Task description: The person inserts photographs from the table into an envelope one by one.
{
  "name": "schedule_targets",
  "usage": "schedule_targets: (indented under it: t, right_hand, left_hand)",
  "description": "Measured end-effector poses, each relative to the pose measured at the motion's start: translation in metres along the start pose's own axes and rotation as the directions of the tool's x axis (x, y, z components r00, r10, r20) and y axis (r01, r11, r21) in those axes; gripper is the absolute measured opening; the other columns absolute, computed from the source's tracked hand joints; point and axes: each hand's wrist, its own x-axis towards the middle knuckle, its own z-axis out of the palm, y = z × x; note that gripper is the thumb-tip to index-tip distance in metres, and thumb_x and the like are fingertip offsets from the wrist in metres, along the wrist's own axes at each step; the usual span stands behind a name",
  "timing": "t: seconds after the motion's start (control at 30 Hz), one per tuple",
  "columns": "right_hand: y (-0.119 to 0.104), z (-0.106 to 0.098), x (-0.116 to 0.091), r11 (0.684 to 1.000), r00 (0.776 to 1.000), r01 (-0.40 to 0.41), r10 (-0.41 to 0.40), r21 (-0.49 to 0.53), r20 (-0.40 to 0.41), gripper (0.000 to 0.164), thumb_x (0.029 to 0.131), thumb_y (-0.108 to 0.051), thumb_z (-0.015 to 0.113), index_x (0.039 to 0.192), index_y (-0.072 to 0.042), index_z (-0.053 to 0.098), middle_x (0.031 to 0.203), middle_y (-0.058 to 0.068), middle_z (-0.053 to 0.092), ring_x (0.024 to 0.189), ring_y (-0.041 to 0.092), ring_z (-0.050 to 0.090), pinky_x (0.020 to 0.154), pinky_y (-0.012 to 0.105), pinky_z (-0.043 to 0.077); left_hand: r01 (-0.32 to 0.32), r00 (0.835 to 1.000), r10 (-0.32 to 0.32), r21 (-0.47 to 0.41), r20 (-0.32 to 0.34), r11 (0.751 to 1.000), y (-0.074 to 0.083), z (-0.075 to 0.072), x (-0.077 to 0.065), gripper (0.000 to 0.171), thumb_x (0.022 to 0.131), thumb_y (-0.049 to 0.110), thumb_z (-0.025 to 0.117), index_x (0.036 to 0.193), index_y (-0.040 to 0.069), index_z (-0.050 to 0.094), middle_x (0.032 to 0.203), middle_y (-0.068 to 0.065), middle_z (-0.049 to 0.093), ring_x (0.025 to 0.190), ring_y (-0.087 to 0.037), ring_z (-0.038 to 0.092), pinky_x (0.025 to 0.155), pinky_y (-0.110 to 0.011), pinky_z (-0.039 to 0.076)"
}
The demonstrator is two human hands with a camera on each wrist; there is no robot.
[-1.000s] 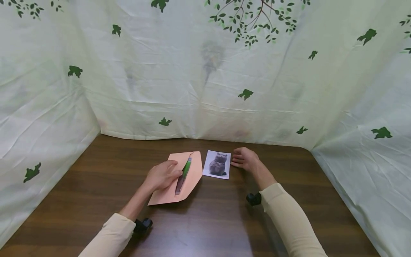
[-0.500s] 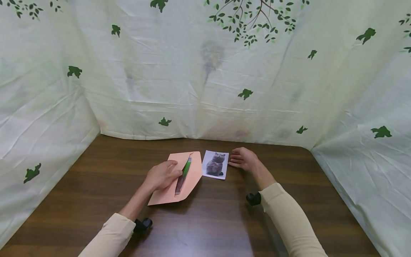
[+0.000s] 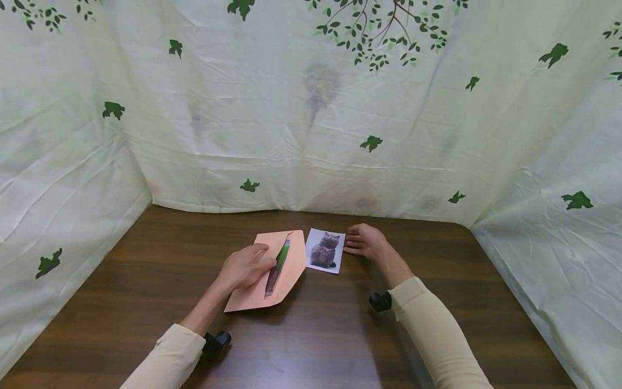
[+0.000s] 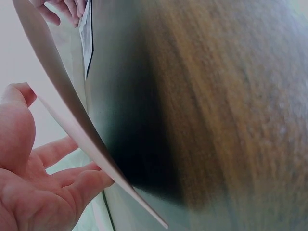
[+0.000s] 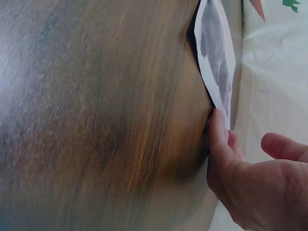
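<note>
My left hand (image 3: pixel 245 266) pinches a peach-coloured envelope (image 3: pixel 295 265), thumb at its opening. Through the slit shows a narrow green and dark strip (image 3: pixel 277 267); most of that content is hidden. In the left wrist view, the fingers reach behind the tilted envelope (image 4: pixel 72 106), raised off the tabletop. Just right of it lies a white card with a printed grey cat (image 3: pixel 324 251). My right hand (image 3: pixel 367 241) is at the card's right edge. In the right wrist view, its fingertips touch the slightly bowed card (image 5: pixel 207 57), while the thumb stands apart.
A dark brown wooden table (image 3: pixel 311 329) lies beneath everything. White curtains (image 3: pixel 214 135) with green leaf prints hang along its back and both sides. Black straps with small devices sit at both wrists, such as the right strap (image 3: pixel 380 301).
The cat card has slid a little left towards the envelope and turned slightly. My right hand has shifted left along with it. My left hand and the envelope stay put.
</note>
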Motion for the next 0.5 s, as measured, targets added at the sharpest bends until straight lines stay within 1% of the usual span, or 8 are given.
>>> schedule_targets:
  t: [0.2, 0.33, 0.5]
  right_hand:
    - [0.0008, 0.0049, 0.0012, 1.0, 1.0, -0.006, 0.005, 0.027, 0.023, 0.048, 0.101, -0.01, 0.051, 0.147, 0.005, 0.045, 0.155, 0.026, 0.041, 0.137, 0.038, 0.045, 0.109, 0.047, 0.048]
    - [0.0017, 0.0073, 0.0038, 0.999, 0.998, -0.021, 0.019, 0.039, 0.053, 0.049, 0.101, -0.01, 0.05, 0.147, 0.007, 0.043, 0.155, 0.028, 0.039, 0.139, 0.039, 0.043, 0.11, 0.046, 0.047]
    - [0.0034, 0.0101, 0.0083, 0.999, 0.992, -0.046, 0.044, 0.012, 0.118, 0.051, 0.103, -0.013, 0.047, 0.15, 0.006, 0.038, 0.156, 0.026, 0.039, 0.137, 0.035, 0.044, 0.113, 0.043, 0.044]
  left_hand:
    - [-0.001, 1.0, 0.001, -0.01, -0.008, 1.0, -0.0008, -0.0001, -0.0011, 0.057, 0.098, 0.041, 0.054, 0.145, 0.008, 0.054, 0.147, -0.02, 0.055, 0.136, -0.045, 0.049, 0.109, -0.059, 0.04]
    - [-0.005, 1.0, 0.005, -0.014, -0.012, 1.0, -0.0008, -0.0002, -0.001, 0.058, 0.098, 0.041, 0.054, 0.145, 0.008, 0.054, 0.147, -0.02, 0.055, 0.136, -0.045, 0.05, 0.109, -0.059, 0.04]
    - [0.0, 1.0, 0.0, -0.028, -0.013, 1.0, -0.0006, 0.0001, -0.0009, 0.058, 0.098, 0.042, 0.055, 0.145, 0.009, 0.054, 0.147, -0.02, 0.055, 0.136, -0.045, 0.049, 0.109, -0.059, 0.04]
